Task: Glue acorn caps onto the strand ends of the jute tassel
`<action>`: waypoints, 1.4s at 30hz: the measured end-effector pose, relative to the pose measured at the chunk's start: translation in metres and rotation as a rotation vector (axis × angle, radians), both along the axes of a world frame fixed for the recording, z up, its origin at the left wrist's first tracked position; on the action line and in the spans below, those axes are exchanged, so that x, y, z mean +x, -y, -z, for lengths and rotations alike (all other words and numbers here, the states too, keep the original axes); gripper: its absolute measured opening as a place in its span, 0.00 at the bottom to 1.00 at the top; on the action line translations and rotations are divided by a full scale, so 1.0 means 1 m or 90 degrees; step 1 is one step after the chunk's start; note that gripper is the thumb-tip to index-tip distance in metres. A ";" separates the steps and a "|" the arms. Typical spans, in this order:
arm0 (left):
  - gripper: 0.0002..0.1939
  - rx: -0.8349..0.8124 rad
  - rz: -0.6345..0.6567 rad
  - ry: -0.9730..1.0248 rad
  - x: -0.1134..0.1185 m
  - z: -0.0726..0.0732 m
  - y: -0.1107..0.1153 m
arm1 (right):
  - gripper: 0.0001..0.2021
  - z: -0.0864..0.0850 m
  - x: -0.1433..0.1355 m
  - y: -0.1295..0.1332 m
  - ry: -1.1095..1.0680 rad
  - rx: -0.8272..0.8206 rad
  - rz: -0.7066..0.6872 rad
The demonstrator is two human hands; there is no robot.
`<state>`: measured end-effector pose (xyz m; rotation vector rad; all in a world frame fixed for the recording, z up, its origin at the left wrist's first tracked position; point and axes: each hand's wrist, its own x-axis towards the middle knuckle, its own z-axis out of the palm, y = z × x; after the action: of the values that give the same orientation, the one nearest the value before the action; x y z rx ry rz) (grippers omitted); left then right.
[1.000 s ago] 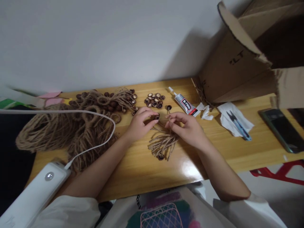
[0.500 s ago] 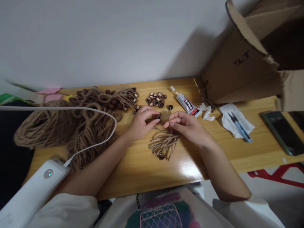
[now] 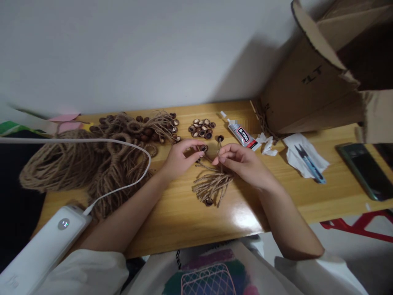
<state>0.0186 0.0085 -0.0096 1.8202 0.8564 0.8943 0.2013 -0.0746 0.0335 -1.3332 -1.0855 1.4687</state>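
Observation:
Between the thumb and fingers of my left hand (image 3: pixel 183 159) is a small brown nutshell cup (image 3: pixel 203 148), its hollow turned up toward me. My right hand (image 3: pixel 241 163) pinches a strand of jute twine (image 3: pixel 218 150) close by on the right. The strand belongs to a twine tassel (image 3: pixel 213 185) lying below both hands, its loose ends fanned out. One shell (image 3: pixel 220 138) sits at the top of the strand, and another shell (image 3: pixel 208 201) lies at the tassel's lower edge. Just behind my hands is a cluster of shell halves (image 3: pixel 202 128).
A B-7000 glue tube (image 3: pixel 243 134) and crumpled tissue (image 3: pixel 269 146) lie behind my right hand. Farther right are thread snips (image 3: pixel 310 163), a phone (image 3: pixel 365 171) and a cardboard box (image 3: pixel 307 90). Twine coils (image 3: pixel 61 162), a white cable (image 3: pixel 135 182) and a power bank (image 3: pixel 46 250) are leftward.
My left hand has shifted slightly left and tipped the shell so that its hollow faces me more. My right hand has hardly moved and still pinches the twine.

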 end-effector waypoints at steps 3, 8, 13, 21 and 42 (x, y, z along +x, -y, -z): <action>0.12 -0.020 0.000 0.003 0.000 -0.001 0.000 | 0.10 0.000 -0.001 -0.001 0.044 0.032 0.015; 0.12 -0.033 0.001 0.007 0.001 0.000 0.000 | 0.07 0.002 0.000 -0.001 0.252 0.108 0.057; 0.14 -0.035 -0.009 0.008 0.001 -0.001 0.001 | 0.07 0.005 0.001 0.000 0.401 0.147 0.063; 0.12 -0.036 0.014 0.006 0.001 -0.001 0.001 | 0.08 0.003 -0.003 0.001 0.536 0.322 0.016; 0.11 0.057 0.066 -0.061 -0.002 -0.002 -0.001 | 0.16 0.008 -0.011 0.002 0.633 0.393 0.006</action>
<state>0.0161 0.0098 -0.0072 1.9799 0.7843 0.7953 0.1902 -0.0761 0.0255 -1.5798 -1.9301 0.2931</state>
